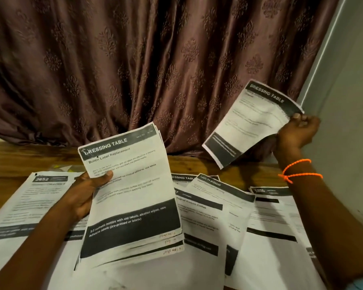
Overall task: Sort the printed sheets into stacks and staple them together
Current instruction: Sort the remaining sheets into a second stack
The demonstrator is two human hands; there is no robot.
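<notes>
Two hands are in the view. The left hand (86, 193) grasps a small stack of sheets (132, 193), held up above the wooden table (19, 160). The thumb lies on the front page and the other fingers are behind the paper. At the lower edge of this stack I can count at least three pages, a little fanned. The top page has the heading "DRESSING TABLE" and the line "Bottle Label Replacement".

The right hand (302, 127) is raised to the right, near the wall (348, 101). It pinches one single sheet (252, 122) at its upper right corner, between the thumb and the curled fingers. This sheet also carries the heading "DRESSING TABLE"; it hangs tilted and bends a little in the air, in front of the brown curtain (155, 59). On the right wrist there is an orange thread bracelet (298, 170).

On the table lie more printed sheets in about four overlapping groups: one at the left (29, 201), two in the middle (199, 222) and one at the right (270, 227). The exact number of pages there I cannot tell.
</notes>
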